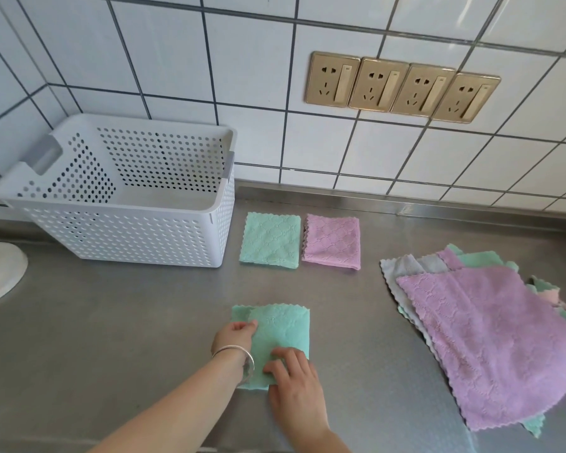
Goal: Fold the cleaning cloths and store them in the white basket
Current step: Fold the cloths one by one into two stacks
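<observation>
Green cloth (280, 335), partly folded, was spread on the steel bench (111, 338) nearest the camera, and it was held by both hands. Its left edge was pinched by the left hand (234, 336), on whose wrist a silver bangle (239, 358) was worn. Its lower part was pressed flat by the right hand (294, 377), the fingers bent over the fabric. To the right, a loose pile of unfolded cloths (490, 341) was laid, topped by a purple one. Farther back, a folded green cloth (270, 240) and a folded purple cloth (332, 241) were set side by side, just apart. Beside them to the left, the white basket (128, 237) was stood against the tiled wall (242, 76), with no cloth seen inside.
</observation>
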